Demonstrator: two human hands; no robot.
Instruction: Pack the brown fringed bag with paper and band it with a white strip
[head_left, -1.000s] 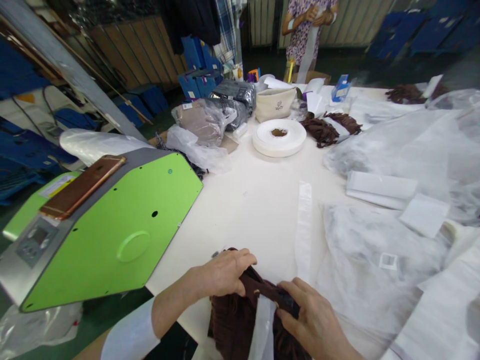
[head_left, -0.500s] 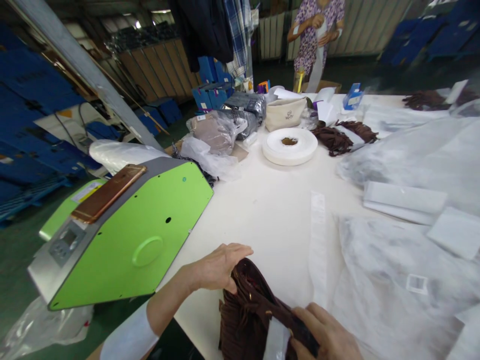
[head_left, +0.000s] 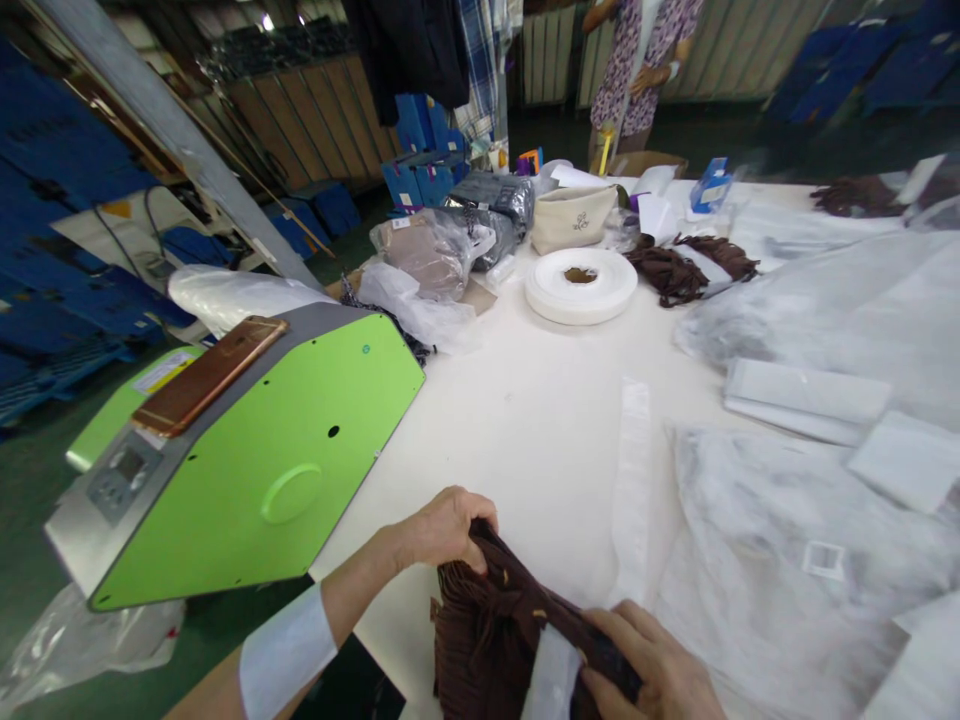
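Note:
A dark brown fringed bag (head_left: 487, 640) lies at the near edge of the white table, cut off by the bottom of the view. The fingers of my left hand (head_left: 448, 528) are closed around its far left corner, pinching the top edge. On the other end of that edge, my right hand (head_left: 652, 665) grips the bag with the thumb on the near side and the fingers over the far side. A whitish strip (head_left: 553, 672) wraps the bag close to my right thumb. Flat on the table beyond my right hand is a white strip of material (head_left: 631, 470).
A green machine (head_left: 247, 480) with a phone (head_left: 210, 375) on top stands at the left. Farther back are a white tape roll (head_left: 581, 288), a cream pouch (head_left: 574, 218) and brown fringed bundles (head_left: 675, 270). Plastic bags (head_left: 780, 540) cover the right side. A co-worker (head_left: 641, 80) stands beyond the table.
My left hand has gone from spread around the bag's corner to closed on it, and the bag's gaping top edge is now pressed together there. My right hand keeps its hold.

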